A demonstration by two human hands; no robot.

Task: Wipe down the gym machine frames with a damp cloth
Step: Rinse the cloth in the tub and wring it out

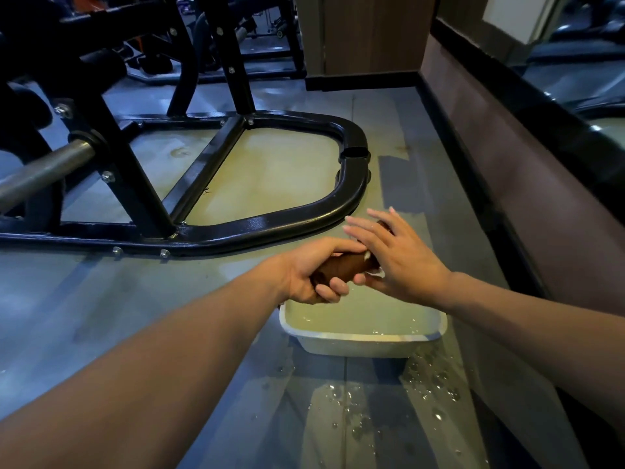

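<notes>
Left hand: my left hand [316, 274] is wrapped round one end of the brown cloth [348, 265], fingers curled under it and thumb over the top, gripping it tight.
Right hand: my right hand [394, 255] lies over the other end of the cloth, fingers mostly straight and fanned out towards the machine, thumb tucked beneath the roll. A bit of white shows at that end, just under my palm; I cannot tell whether it is part of the cloth.
Cloth: rolled or twisted into a thick brown sausage shape, held level between my two hands, above the far edge of the basin.
Basin: a pale rectangular basin [362, 345] sits on the floor right under my hands, with shallow water in it.
Floor: grey floor [101, 316], with water drops [436, 384] scattered on it on the near side of the basin and to its right.
Machine frame: the black tubular base frame [270, 220] of a gym machine lies on the floor just beyond my hands, its rounded corner curving round near my right fingertips. Black uprights rise from it, and a bare steel bar [44, 169] sticks out at the left.
Wall: a low dark-trimmed wall [507, 170] runs along my right side.
</notes>
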